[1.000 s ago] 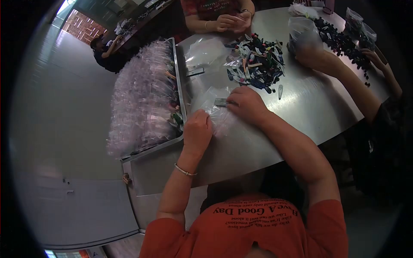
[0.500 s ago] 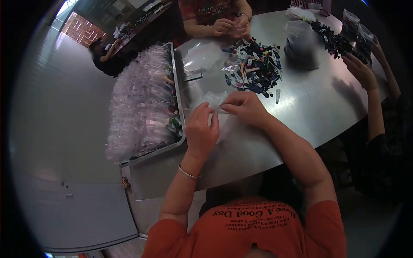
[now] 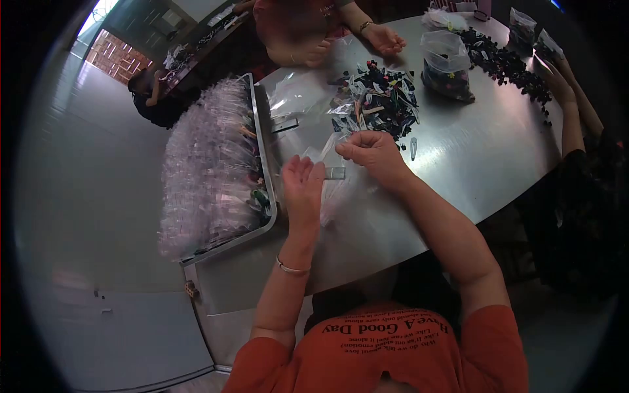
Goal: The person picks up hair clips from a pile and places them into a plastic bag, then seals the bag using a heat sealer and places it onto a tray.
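In the head view, my right hand (image 3: 375, 156) pinches a clear plastic bag (image 3: 331, 145) between thumb and fingertips above the metal table. My left hand (image 3: 303, 190) is just left of the bag, fingers stretched upward and palm showing, gripping nothing visible. Under the hands lies a small flat greyish strip (image 3: 335, 173), with more clear plastic around it. Beyond my right hand spreads a heap of hair clips (image 3: 383, 111), mostly dark with some pale ones. One snap hair clip (image 3: 413, 148) lies apart, right of the heap.
To the left, a metal tray (image 3: 261, 141) holds many filled clear packets (image 3: 206, 177). Flat clear bags (image 3: 295, 95) and another strip (image 3: 284, 125) lie ahead. A filled bag (image 3: 447, 72) stands beyond the heap. Co-workers' hands (image 3: 385, 40) are across the table and at right.
My left hand has opened and drawn back from the bag, uncovering the strip. My right hand keeps its pinch. The person opposite has moved their hands apart.
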